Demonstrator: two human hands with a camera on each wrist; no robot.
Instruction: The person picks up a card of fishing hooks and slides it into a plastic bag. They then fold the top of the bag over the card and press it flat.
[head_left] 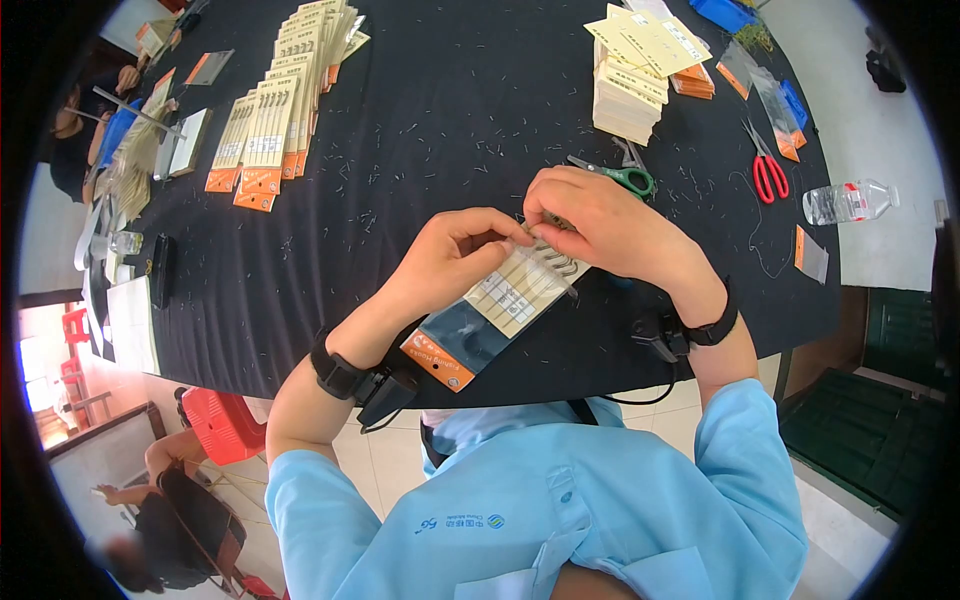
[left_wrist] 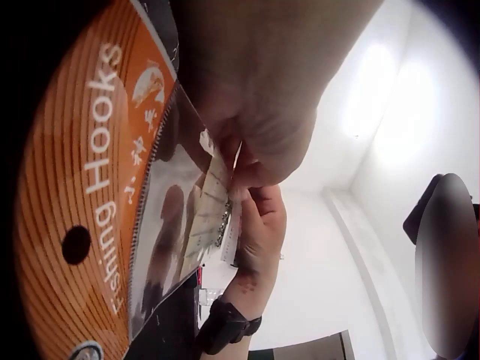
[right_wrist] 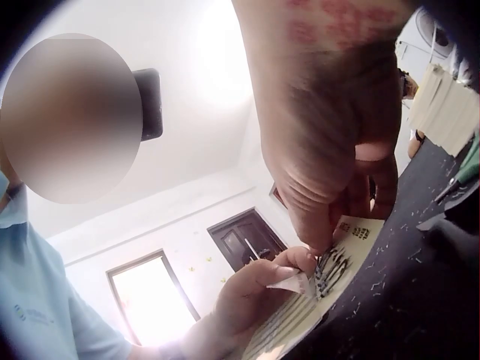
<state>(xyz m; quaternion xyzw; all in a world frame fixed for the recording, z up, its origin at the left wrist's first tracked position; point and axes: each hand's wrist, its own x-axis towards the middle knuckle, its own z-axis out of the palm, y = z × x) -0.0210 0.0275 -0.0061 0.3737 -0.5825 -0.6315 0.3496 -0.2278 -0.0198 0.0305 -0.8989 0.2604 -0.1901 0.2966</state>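
Observation:
A cream fishing hook card [head_left: 512,298] lies partly inside a clear plastic bag [head_left: 462,335] with an orange "Fishing Hooks" header [left_wrist: 82,180]. Dark hooks [right_wrist: 330,274] line the card's far end, and pale lines run down from them. My left hand [head_left: 450,255] pinches the bag's edge between thumb and forefinger, where a small whitish flap [right_wrist: 291,283] sticks out. Right beside it, my right hand [head_left: 605,220] curls its fingers down over the card at the hooks, thumb and forefinger pinched together. Its fingertips are partly hidden behind the hand.
Green-handled scissors [head_left: 632,180] lie just beyond my right hand, red-handled scissors [head_left: 768,178] farther right near a water bottle [head_left: 848,202]. Packed hook bags [head_left: 270,130] are stacked at left, cream cards [head_left: 625,95] at the back right. Thread scraps litter the black tablecloth [head_left: 450,110].

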